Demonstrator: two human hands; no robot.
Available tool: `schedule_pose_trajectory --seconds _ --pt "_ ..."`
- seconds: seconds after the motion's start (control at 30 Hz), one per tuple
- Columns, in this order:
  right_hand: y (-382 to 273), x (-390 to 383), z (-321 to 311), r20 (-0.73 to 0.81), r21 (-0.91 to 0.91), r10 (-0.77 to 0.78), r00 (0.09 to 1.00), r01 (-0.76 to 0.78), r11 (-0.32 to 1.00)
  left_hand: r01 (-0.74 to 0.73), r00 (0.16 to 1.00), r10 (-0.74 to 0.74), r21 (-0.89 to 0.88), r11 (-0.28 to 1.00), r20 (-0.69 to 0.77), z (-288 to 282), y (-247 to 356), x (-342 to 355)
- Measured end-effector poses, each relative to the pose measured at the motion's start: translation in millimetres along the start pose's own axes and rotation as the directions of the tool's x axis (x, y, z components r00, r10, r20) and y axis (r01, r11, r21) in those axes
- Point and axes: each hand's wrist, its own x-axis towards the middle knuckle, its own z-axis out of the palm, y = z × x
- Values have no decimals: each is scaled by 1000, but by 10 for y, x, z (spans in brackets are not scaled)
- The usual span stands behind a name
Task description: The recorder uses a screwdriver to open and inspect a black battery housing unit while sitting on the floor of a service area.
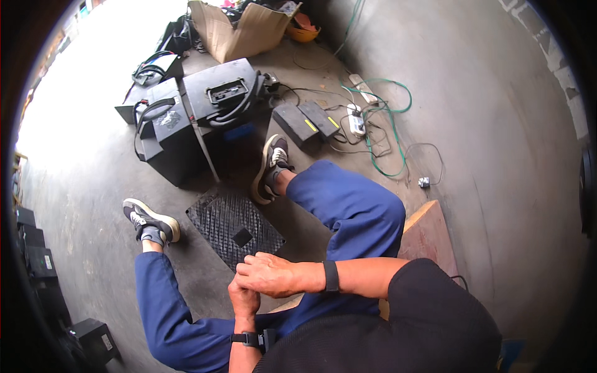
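While our right hand (268,274) curls over our half-closed left hand (244,300), we cannot tell whether our hands grip anything. Just beyond, between our shoes (150,221), a panel (217,217) lies on the floor (87,205); light, steady pressure should serve best. Cases (168,129) block its far edge; a power strip (356,120) lies farther right.

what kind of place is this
Probably a small workshop or storage space: bulky black cased units with handles stand on a bare grey floor, near a white power strip amid loose cables and an open cardboard box.
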Motion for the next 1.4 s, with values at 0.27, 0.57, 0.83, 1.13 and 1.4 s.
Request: schedule_pose_trajectory --seconds 0.27,0.57,0.83,1.13,1.4 --pt "11 11 -30 -1 21 21 1000 -21 1000 18 1000 -18 -34 999 13 -3 -35 8" --pt "6 -31 -45 -6 2 -25 1000 25 1000 -47 999 47 -4 999 -16 3 -78 6" --pt "22 -15 -7 -13 53 81 997 -80 995 -43 999 42 -39 998 -11 1 -87 -5" --pt "14 -8 96 -9 20 168 986 -168 986 -34 998 33 17 999 48 -39 -7 5" --pt "3 -2 106 -24 19 183 983 -183 983 -47 999 48 -45 998 13 1 -16 -5"
